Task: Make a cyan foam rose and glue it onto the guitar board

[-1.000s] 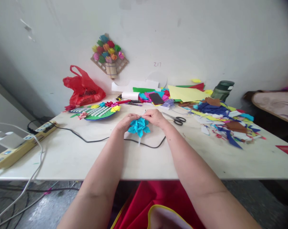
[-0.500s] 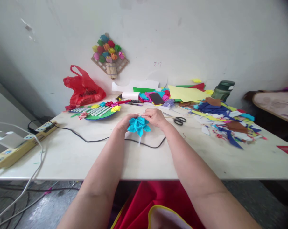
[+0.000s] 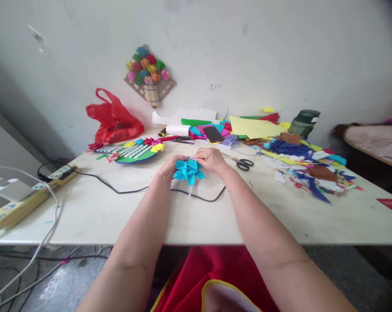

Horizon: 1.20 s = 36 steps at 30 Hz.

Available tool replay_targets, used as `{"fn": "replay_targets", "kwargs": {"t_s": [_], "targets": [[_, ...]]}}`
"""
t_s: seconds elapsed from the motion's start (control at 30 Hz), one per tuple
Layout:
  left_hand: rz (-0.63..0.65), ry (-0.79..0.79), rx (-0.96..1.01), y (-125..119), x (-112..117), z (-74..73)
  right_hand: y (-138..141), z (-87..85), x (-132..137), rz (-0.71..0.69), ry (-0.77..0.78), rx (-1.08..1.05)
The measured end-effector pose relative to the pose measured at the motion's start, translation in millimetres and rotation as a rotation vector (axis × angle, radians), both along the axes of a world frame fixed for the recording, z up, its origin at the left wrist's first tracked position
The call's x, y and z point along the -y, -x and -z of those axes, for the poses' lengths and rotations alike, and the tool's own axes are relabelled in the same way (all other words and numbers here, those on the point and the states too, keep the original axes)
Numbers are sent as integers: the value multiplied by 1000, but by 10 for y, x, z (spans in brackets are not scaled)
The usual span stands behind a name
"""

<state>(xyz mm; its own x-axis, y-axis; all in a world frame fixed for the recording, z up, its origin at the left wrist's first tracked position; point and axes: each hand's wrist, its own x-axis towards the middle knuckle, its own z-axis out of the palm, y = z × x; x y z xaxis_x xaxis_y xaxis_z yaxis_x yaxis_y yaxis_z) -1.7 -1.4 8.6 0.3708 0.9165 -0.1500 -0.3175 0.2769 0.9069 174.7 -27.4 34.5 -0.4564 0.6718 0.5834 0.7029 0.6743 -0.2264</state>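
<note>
Holding a blue paper flower (image 3: pixel 189 170) between them, both hands were closed on it just above the tabletop (image 3: pixel 273 216), near its middle. The left hand (image 3: pixel 169 167) gripped the flower's left side with its fingers curled in, and the right hand (image 3: pixel 210 159) pinched the upper right edge of the petals, fingertips drawn together. A thin white stem (image 3: pixel 190 190) hung down from the bloom towards a black cable (image 3: pixel 124 190) that curved across the surface just beneath it. Black-handled scissors (image 3: pixel 244 164) lay just to the right of the right hand. Behind the hands sat a dark phone (image 3: pixel 212 134) on a heap of coloured sheets (image 3: pixel 252 126), with a spread of paper scraps (image 3: pixel 309 169) further right and a green jar (image 3: pixel 302 122) near the wall. To the left lay a green board (image 3: pixel 134 152) dressed with small paper flowers, a red plastic bag (image 3: pixel 114 119) behind it, and a power strip (image 3: pixel 27 198) at the tabletop's left edge
</note>
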Motion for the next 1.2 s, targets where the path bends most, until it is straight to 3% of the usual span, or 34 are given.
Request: {"fn": "replay_targets", "kwargs": {"t_s": [0.23, 0.7, 1.0, 1.2], "targets": [[-5, -8, -63, 1, 57, -76, -11, 47, -46, -32, 5, -35], [12, -78, -85, 4, 107, -88, -48, 98, -131, -74, 148, -87], [100, -188, -120, 57, 57, -8, -111, 85, -126, -94, 169, -98], [131, -248, -166, 72, 30, 8, -181, 33, -75, -23, 219, -35]]}}
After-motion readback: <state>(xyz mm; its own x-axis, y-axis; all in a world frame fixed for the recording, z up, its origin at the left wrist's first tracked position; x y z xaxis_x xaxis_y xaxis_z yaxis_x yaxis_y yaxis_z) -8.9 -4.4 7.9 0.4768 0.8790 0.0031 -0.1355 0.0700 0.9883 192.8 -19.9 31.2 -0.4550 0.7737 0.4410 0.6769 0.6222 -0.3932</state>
